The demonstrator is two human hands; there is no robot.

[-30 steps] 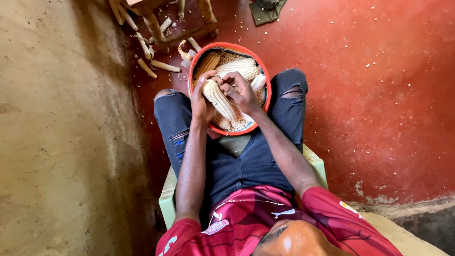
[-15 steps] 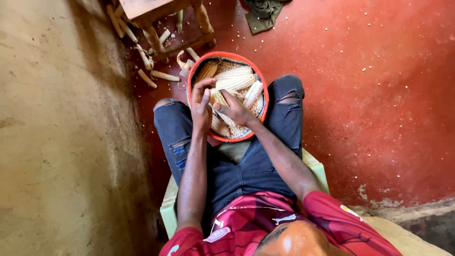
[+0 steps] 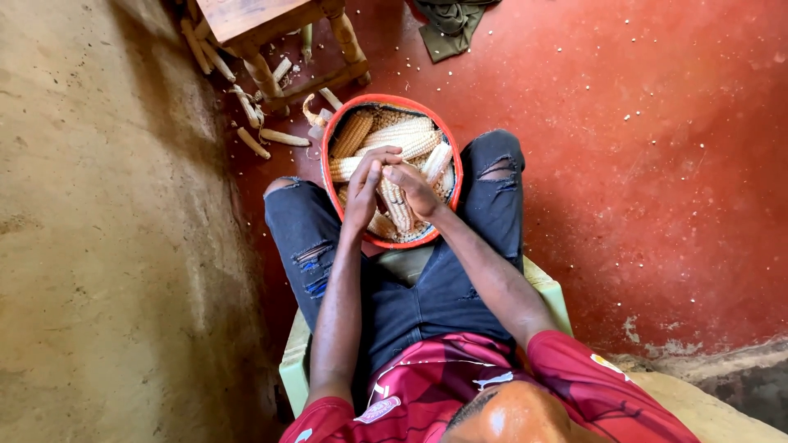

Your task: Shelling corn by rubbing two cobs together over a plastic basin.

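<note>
I see both hands over the red-rimmed basket (image 3: 332,131), which sits between the knees on the red floor (image 3: 657,164). The left hand (image 3: 367,190) and right hand (image 3: 414,190) both close around 1 corn cob (image 3: 396,205), held lengthwise above the near rim; the fingers curl on it, thumbs pressing on the kernels. I judge the cob stiff, light and dry, rough enough not to slip; a hold at both ends looks best, leaving the middle rows free. More cobs (image 3: 402,135) lie toward the far rim. Bare stripped cobs (image 3: 283,138) lie on the floor by the wooden stool (image 3: 263,25).
</note>
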